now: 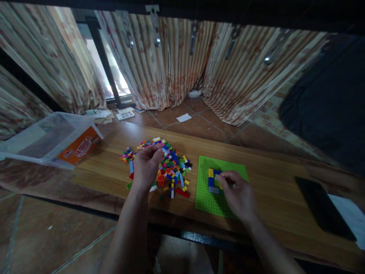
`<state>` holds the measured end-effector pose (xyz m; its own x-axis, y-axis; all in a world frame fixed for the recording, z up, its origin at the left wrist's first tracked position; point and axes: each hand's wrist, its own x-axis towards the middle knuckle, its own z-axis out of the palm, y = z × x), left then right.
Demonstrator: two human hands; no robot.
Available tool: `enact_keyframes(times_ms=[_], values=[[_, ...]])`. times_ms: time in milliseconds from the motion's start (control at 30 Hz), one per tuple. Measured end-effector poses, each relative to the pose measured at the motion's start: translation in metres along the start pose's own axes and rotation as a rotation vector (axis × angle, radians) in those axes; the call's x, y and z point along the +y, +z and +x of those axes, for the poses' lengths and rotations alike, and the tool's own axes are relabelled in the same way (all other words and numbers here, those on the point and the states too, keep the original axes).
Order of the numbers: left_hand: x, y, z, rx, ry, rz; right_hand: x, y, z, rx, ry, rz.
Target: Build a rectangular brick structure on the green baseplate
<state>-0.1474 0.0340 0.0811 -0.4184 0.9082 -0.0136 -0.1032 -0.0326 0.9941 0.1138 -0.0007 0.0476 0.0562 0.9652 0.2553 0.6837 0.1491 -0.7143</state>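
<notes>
A heap of small coloured bricks (pixel 171 167) lies on the wooden table (pixel 270 179). My left hand (pixel 146 167) hovers over the heap's left side, fingers curled together at the top of the pile; what they pinch is too small to name. To the right lies a green baseplate (pixel 208 201) carrying a small yellow and blue brick build (pixel 212 179). My right hand (pixel 238 194) rests on the plate, fingertips pinched against that build.
A clear plastic tub (pixel 48 139) with an orange label lies tipped at the table's left end. A black phone (pixel 323 209) and white paper (pixel 352 217) sit at the right. Curtains hang behind, and papers lie on the tiled floor.
</notes>
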Motion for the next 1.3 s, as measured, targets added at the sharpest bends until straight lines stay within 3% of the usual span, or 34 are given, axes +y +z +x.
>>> enact_keyframes(times_ms=[233, 467, 600, 833, 1300], values=[[-0.002, -0.002, 0.001, -0.025, 0.024, -0.001, -0.018, 0.031, -0.008, -0.131, -0.223, 0.018], [-0.004, -0.004, 0.001, -0.030, 0.032, 0.043, -0.027, 0.055, -0.007, -0.186, -0.266, -0.016], [-0.004, -0.003, 0.001, -0.022, 0.015, 0.027, -0.030, 0.062, -0.006, -0.202, -0.294, -0.042], [-0.007, -0.002, 0.001, -0.027, 0.051, 0.106, -0.026, 0.073, 0.013, -0.088, -0.291, -0.194], [-0.009, -0.001, 0.001, -0.028, 0.063, 0.116, -0.035, 0.078, 0.015, -0.143, -0.332, -0.214]])
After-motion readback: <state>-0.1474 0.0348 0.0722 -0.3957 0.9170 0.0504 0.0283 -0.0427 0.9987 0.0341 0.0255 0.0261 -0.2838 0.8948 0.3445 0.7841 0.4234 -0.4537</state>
